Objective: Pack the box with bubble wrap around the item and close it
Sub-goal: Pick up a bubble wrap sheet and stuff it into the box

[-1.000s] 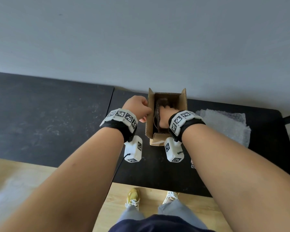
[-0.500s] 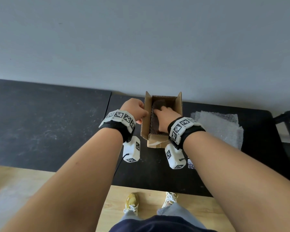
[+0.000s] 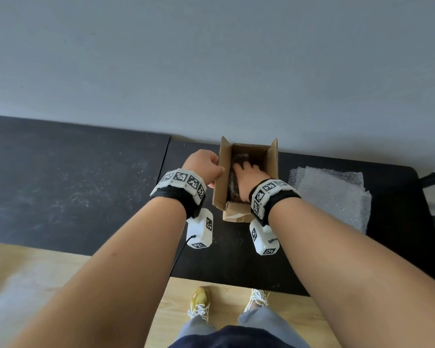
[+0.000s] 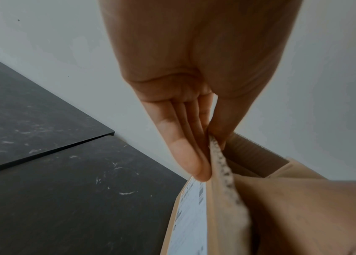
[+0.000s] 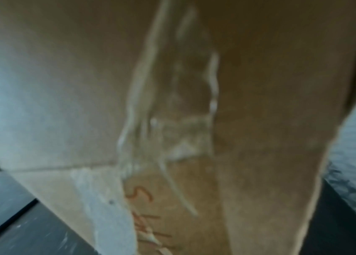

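Pinching the box flap with our left hand; right hand inside, fingers spread on dark wrapped item. Box on table by wall; bubble wrap right.

The box is plain brown cardboard, with a white printed label bearing grey text on its left outer wall and reddish handwriting on its near end. Inside it lies a dark brown item. The counter is matte black, streaked with pale scuffs. The bubble wrap is translucent whitish grey, dotted with small bubbles. Both wrists carry black bands topped by white plates with black-and-white square markers. The wall is flat pale grey, the floor light wood, the shoes yellow with white laces.
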